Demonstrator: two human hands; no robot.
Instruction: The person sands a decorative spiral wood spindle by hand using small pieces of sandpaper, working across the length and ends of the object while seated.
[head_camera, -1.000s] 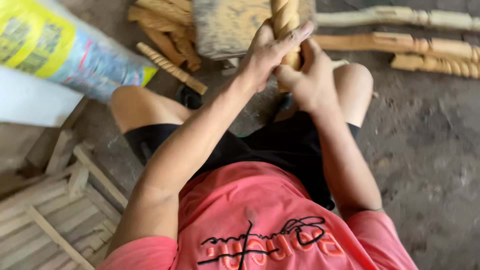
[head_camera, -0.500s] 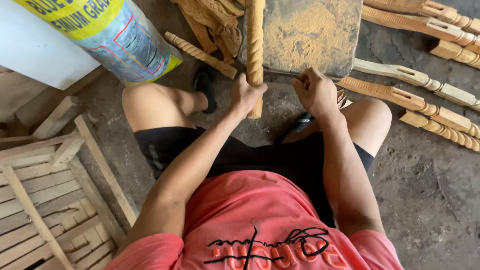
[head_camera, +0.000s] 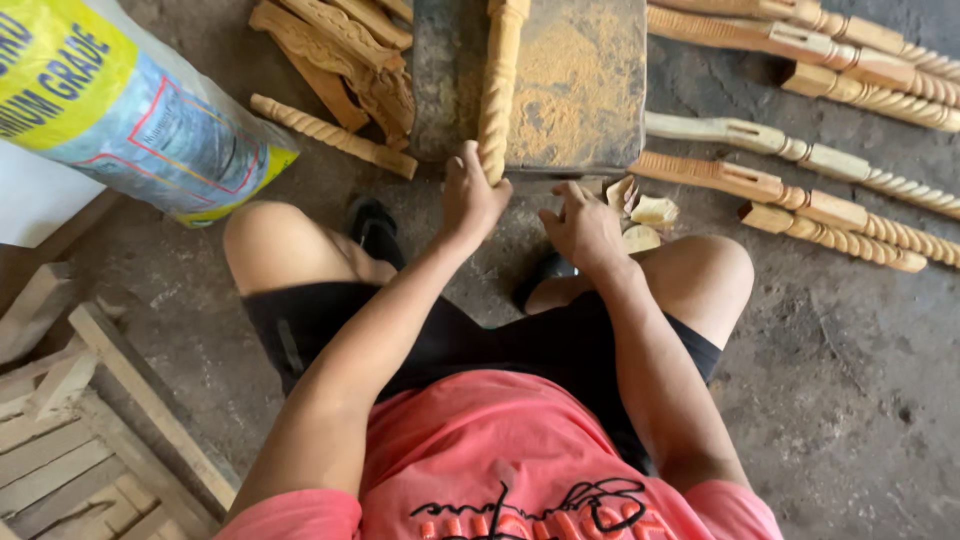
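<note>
Left fingers (head_camera: 478, 160): wrapped around the near end of the twisted wooden spindle (head_camera: 497, 90).
Right fingers (head_camera: 570, 195): loosely curled, holding nothing, beside the small wood offcuts (head_camera: 650, 212).
Spindle: lies on the dusty work block (head_camera: 580, 80).

A yellow-and-blue sack (head_camera: 130, 110) lies beside carved wood pieces (head_camera: 335, 50) (slatted wooden frames (head_camera: 70, 440) sit nearer).

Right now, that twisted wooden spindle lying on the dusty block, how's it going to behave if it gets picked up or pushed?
The twisted spindle looks like solid carved wood, so it probably stays stiff. Its rope-like ridges likely give the left hand, closed on its near end, a sure hold. Being round and long, it may roll sideways on the sawdust-covered block if pushed.
</note>
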